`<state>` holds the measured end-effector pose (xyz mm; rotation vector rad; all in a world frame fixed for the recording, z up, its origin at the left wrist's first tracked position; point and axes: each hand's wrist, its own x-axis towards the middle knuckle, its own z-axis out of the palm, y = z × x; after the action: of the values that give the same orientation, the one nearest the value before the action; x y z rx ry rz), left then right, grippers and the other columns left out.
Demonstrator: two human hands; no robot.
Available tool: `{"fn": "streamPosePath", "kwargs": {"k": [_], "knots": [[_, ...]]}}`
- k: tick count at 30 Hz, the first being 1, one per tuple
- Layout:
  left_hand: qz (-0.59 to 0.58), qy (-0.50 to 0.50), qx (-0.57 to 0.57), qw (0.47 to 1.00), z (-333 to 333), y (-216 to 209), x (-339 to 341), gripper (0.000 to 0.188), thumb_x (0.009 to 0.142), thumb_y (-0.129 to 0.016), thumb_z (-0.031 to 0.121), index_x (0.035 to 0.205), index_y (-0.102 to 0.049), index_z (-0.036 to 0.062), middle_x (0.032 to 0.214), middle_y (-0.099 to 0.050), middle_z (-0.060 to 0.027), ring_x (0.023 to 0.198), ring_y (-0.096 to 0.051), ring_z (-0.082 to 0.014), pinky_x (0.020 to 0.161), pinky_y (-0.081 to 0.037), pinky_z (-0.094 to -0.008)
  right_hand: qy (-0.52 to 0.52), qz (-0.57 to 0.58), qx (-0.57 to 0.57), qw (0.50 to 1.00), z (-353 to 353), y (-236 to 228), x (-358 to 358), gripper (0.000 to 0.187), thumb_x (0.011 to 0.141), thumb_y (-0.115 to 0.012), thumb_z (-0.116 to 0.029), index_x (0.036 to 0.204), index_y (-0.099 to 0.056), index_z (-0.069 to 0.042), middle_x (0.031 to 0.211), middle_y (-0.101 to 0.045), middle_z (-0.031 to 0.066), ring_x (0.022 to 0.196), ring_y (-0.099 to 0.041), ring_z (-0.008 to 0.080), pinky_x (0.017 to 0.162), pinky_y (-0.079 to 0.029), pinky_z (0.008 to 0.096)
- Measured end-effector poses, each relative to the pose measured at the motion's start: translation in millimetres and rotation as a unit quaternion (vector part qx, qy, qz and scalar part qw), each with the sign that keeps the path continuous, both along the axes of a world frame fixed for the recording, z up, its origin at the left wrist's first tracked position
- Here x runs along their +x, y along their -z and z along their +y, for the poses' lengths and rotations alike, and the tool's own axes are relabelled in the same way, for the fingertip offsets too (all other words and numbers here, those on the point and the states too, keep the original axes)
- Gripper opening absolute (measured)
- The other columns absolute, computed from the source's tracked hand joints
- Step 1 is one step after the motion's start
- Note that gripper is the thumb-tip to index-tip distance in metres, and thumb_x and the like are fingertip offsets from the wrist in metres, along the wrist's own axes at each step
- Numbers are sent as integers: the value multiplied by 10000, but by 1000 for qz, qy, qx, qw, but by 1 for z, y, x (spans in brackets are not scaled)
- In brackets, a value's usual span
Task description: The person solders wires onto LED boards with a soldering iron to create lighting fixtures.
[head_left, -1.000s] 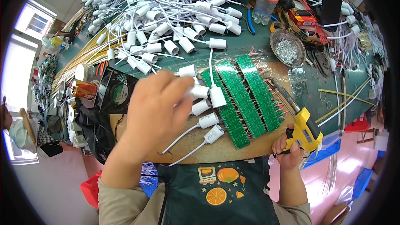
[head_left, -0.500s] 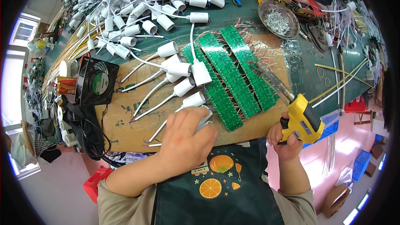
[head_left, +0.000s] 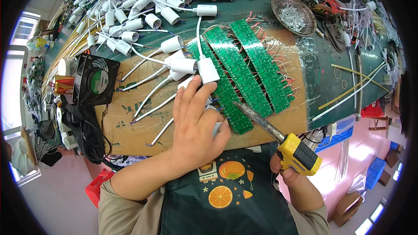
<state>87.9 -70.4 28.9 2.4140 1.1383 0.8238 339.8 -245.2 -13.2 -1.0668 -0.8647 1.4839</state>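
My left hand (head_left: 191,128) lies over a row of white lamp sockets with short cables. Its thumb and finger close on one white lamp socket (head_left: 216,128), mostly hidden beneath them, while the other fingers reach up over neighbouring sockets. My right hand (head_left: 292,177) grips a yellow and black soldering gun (head_left: 300,154). The gun's metal tip points left, over the nearest strip of green circuit boards (head_left: 226,100); whether it touches them I cannot tell. Another lamp socket (head_left: 208,70) lies on that strip's left edge, just above my left fingertips.
A cardboard sheet (head_left: 122,135) lies under the work. Many sockets are heaped at the back left (head_left: 170,15). A black fan (head_left: 96,80) stands at left. A round dish (head_left: 294,15) of metal bits sits at back right, near thin yellow strips (head_left: 348,93).
The soldering gun has moved left and down, its tip now over the nearest board strip. My left hand's fingers have stretched upward across the sockets.
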Motion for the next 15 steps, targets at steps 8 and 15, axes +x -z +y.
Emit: {"fn": "streamPosePath", "kwargs": {"k": [8, 15], "knots": [[32, -14, 4, 999, 0, -6, 2, 207, 664, -761, 49, 781, -590, 58, 1333, -565, -213, 1357, -447, -464, 1105, -324, -605, -28, -38, 8, 999, -2, -4, 7, 361, 876, -786, -348, 872, -626, -24, 744, -609, 60, 610, -583, 171, 536, -467, 294], [30, -18, 12, 999, -1, -5, 4, 201, 650, -737, 33, 767, -575, 54, 1310, -577, -213, 1335, -471, -461, 1093, -343, -607, -30, -94, 29, 995, -8, 0, 7, 363, 894, -754, -371, 793, -623, -48, 703, -603, 53, 596, -583, 204, 551, -460, 315]]}}
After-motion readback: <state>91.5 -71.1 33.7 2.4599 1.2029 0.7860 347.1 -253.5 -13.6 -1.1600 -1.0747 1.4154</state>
